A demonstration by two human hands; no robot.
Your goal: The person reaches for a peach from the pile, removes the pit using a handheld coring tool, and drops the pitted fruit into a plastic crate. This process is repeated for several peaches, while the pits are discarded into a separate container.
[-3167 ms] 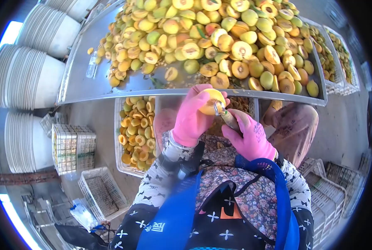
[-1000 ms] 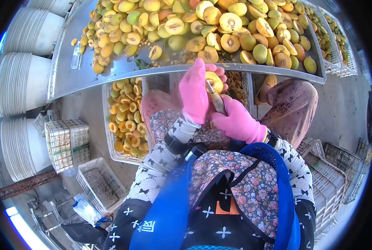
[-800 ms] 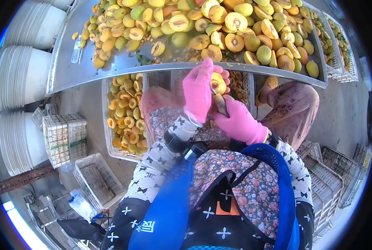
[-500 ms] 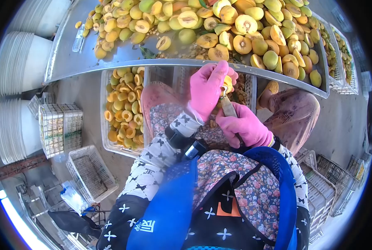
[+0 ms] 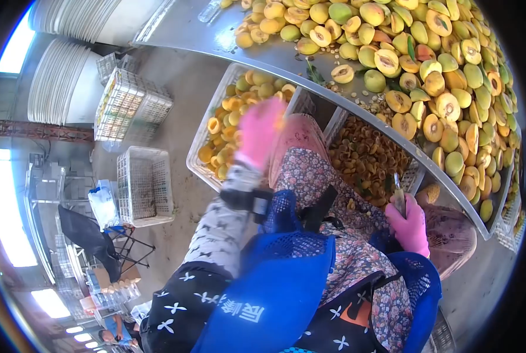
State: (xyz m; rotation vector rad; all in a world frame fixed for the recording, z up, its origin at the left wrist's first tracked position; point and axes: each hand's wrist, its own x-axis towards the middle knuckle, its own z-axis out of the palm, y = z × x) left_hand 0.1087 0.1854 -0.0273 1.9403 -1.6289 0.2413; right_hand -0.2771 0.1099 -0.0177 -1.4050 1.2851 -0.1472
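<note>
My left hand [image 5: 260, 134], in a pink glove, is smeared by motion above the right side of a white crate [image 5: 201, 167] of pitted yellow peach halves [image 5: 221, 132]. A spot of orange shows at its fingers, but I cannot make out what it is. My right hand [image 5: 409, 226], also gloved in pink, is closed around the handle of a pitting tool [image 5: 399, 197]. Its metal tip points up, near a second crate holding brownish-orange pits and scraps [image 5: 369, 156].
A metal table [image 5: 248, 59] carries a heap of whole and halved peaches [image 5: 439, 88]. Its raised edge runs diagonally past both crates. On the floor to the left stand an unfilled white crate [image 5: 145, 185], stacked crates [image 5: 133, 106] and a folding chair [image 5: 98, 235]. A person [image 5: 118, 329] is far off.
My hands have separated. The left moved from the peach at the tool to over the crate of halves; the right lowered to the right with the tool. The view turned left.
</note>
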